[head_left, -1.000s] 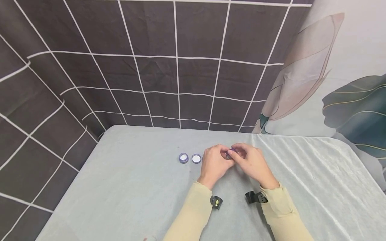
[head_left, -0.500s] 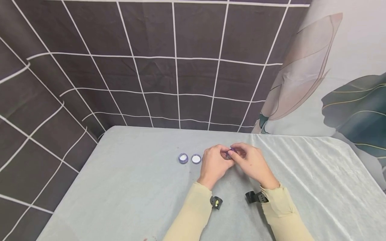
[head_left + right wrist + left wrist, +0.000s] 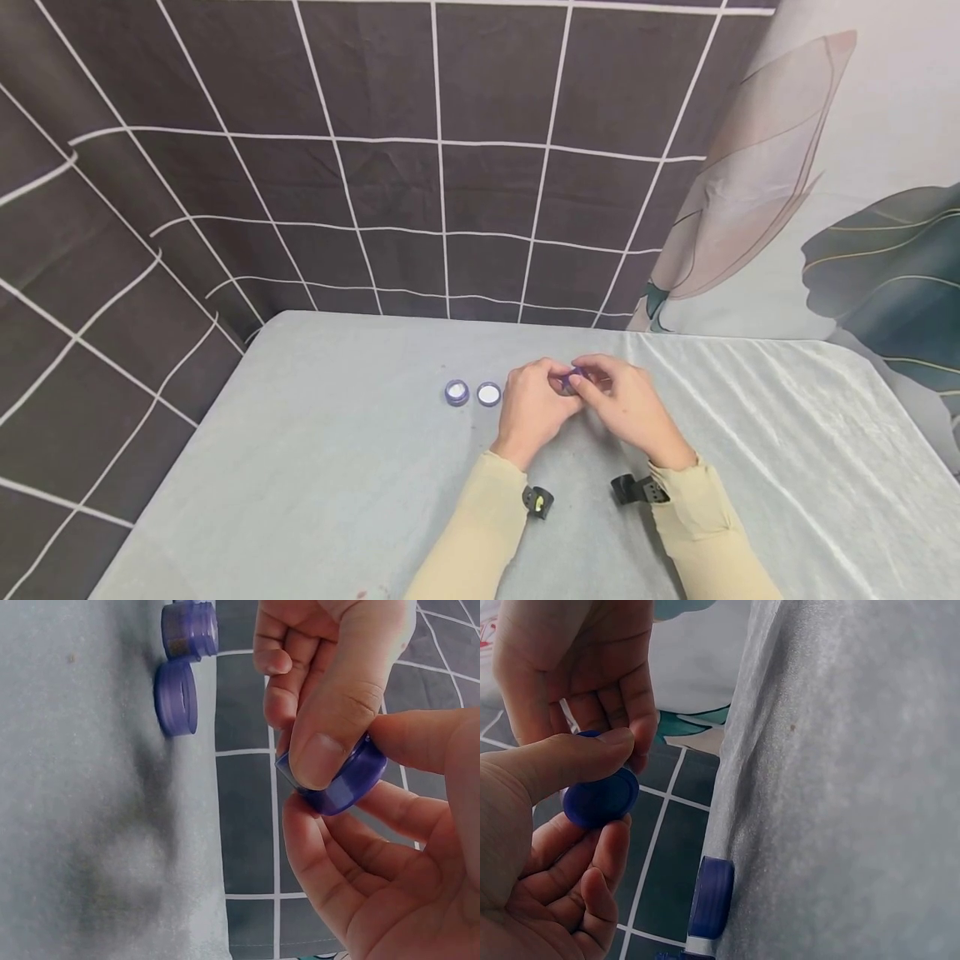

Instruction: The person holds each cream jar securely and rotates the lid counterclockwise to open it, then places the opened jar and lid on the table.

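Between both hands is a small round purple cosmetic jar (image 3: 572, 381), held just above the table. My left hand (image 3: 531, 408) pinches it, with the thumb laid across the flat round face (image 3: 600, 799) in the left wrist view. From the other side my right hand (image 3: 628, 408) grips it by thumb and fingers. In the right wrist view its glossy purple rim (image 3: 349, 784) shows under the left thumb; the fingers hide much of the rest. An open purple jar (image 3: 456, 392) with a threaded neck stands left of the hands. Beside it lies a purple lid (image 3: 488, 394) with a white inner face.
A pale grey velvety cloth covers the table (image 3: 315, 467), creased on the right. A dark grid-patterned curtain (image 3: 375, 183) hangs behind and at left, with a leaf-print curtain (image 3: 885, 250) at right. Both wrists wear black camera straps.
The hands stay in the same spot, still holding the purple jar, with only slight finger movement. The open jar and loose lid have not moved.
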{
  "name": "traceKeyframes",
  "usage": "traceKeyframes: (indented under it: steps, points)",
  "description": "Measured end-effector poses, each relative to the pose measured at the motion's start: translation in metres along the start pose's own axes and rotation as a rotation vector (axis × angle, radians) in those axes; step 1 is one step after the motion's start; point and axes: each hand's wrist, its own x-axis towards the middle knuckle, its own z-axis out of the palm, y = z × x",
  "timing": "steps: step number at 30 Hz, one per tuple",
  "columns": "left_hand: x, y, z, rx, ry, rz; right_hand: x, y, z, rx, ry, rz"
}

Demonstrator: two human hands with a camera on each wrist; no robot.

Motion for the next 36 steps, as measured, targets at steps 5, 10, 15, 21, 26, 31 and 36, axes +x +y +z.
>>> traceKeyframes:
  steps: [5, 10, 15, 21, 26, 31, 36]
  points:
    - [0.0003, -0.0006, -0.0012, -0.001, -0.003, 0.010, 0.0002, 0.0006, -0.0005, 0.006, -0.008, -0.011]
    - [0.0014, 0.0002, -0.0015, 0.006, -0.003, 0.013, 0.0012, 0.0020, -0.0018, 0.004, -0.011, -0.032]
    - [0.0017, -0.0001, -0.0006, 0.010, -0.010, 0.015, 0.0014, 0.0025, -0.0024, 0.000, -0.013, -0.037]
    - [0.0011, 0.0002, -0.0012, 0.001, -0.009, 0.016, 0.0017, 0.0020, -0.0018, 0.001, -0.019, -0.046]
    - [0.0005, -0.0011, -0.0023, 0.001, -0.001, 0.021, 0.0024, 0.0011, -0.0007, 0.003, -0.025, -0.060]
    - [0.0002, -0.0024, -0.0024, 0.001, -0.003, 0.026, 0.0018, 0.0012, -0.0003, 0.001, -0.033, -0.057]
    - [0.0005, -0.0020, -0.0024, -0.003, -0.005, 0.028, 0.0015, 0.0015, -0.0008, -0.003, -0.031, -0.066]
